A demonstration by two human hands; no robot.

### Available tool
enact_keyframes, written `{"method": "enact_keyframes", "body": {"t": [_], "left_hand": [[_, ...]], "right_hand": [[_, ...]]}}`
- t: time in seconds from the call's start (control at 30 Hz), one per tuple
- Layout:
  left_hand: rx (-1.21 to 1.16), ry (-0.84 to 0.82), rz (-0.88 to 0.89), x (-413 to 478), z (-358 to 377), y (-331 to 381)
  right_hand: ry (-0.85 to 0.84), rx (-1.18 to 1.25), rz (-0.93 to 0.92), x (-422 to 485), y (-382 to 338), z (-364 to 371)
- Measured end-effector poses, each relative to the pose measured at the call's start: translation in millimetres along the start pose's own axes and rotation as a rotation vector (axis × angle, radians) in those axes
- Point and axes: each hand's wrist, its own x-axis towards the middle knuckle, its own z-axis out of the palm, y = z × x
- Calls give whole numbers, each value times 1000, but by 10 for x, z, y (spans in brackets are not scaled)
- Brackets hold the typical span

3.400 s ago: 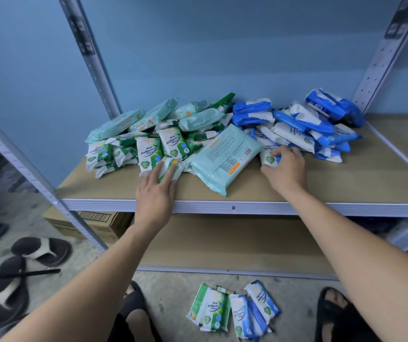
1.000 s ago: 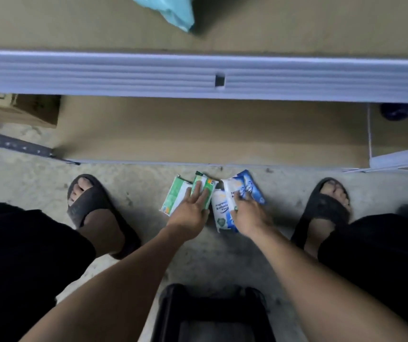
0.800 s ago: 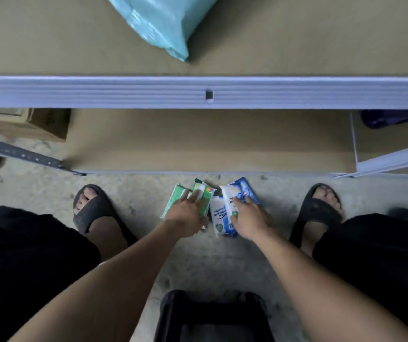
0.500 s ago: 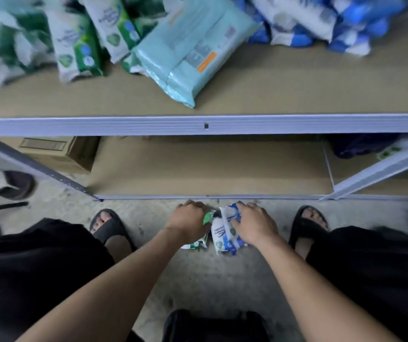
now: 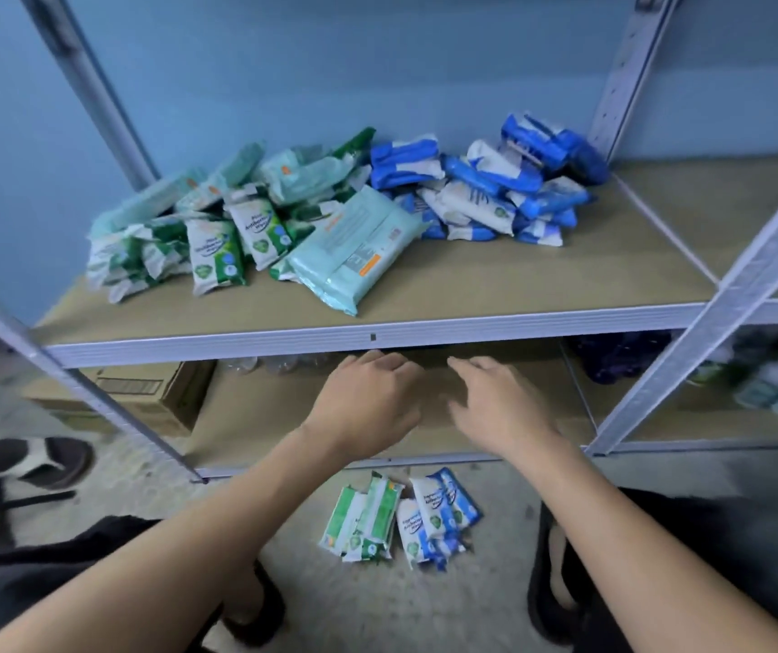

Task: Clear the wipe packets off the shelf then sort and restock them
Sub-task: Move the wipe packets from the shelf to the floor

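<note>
Mint-green plastic marks the biggest item left on the shelf: a large wipe pack at the front of the heap, its near corner close to the white front rail. Its long axis runs on a diagonal, near end towards the front left and far end towards the back right. To its left is a jumble of small green-and-white packets; behind it and to the right, blue-and-white packets are heaped towards the back upright.

Both hands hang just below the rail, in front of the lower shelf, so everything still to be cleared is above and ahead of them. The left hand has loosely curved fingers and grips nothing. The right hand has its fingers spread and is just as empty.

The left hand sits almost directly under the mint pack's near corner and on the green side. The right hand is nearer the blue heap. Each would probably do best reaching up and forward over the rail to its own side.

Down on the concrete floor, between the person's feet, a few packets lie side by side: green ones on the left touching blue ones on the right. Clearing looks to be at an early stage, since most of the stock remains on the shelf.
</note>
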Motion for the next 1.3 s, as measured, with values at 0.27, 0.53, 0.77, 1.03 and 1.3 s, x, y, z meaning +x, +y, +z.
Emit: {"method": "enact_keyframes", "body": {"t": [0.27, 0.53, 0.77, 1.03, 1.3], "left_hand": [[36, 248, -157, 763, -660, -321], [116, 37, -456, 1194, -387, -816], [152, 201, -450, 1217, -202, -882], [186, 291, -443, 1231, -80, -927], [193, 317, -446, 1237, -46, -927]], "right_hand": [[174, -1, -53, 279, 0, -934], [318, 36, -3, 1096, 298, -1387], [336, 182, 81, 1895, 460, -1500], [224, 120, 147, 2392, 261, -1569], [440, 102, 188, 2572, 94, -1274]]}}
